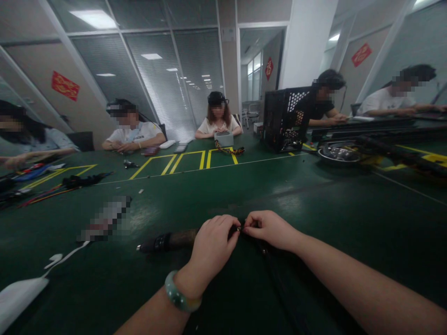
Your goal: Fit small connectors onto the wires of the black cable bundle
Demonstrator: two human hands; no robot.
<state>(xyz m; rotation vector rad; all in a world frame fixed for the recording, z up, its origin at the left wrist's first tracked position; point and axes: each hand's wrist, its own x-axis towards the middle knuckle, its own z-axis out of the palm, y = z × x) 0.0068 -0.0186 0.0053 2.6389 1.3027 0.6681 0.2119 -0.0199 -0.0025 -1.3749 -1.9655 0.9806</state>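
Left fingers (233,240) and right fingers (254,232) pinched on a small metal-ended piece (239,228); screwdriver-like tool (179,239) left of both.

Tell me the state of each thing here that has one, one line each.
Left hand: fingertips pinched at a small part
Right hand: fingers curled beside that part, grip unclear
Tool: lying on its side, partly hidden
Bracelet: worn on the left wrist
Case: standing upright
Dish: open side up
Blinds: lowered
Ceiling light: lit
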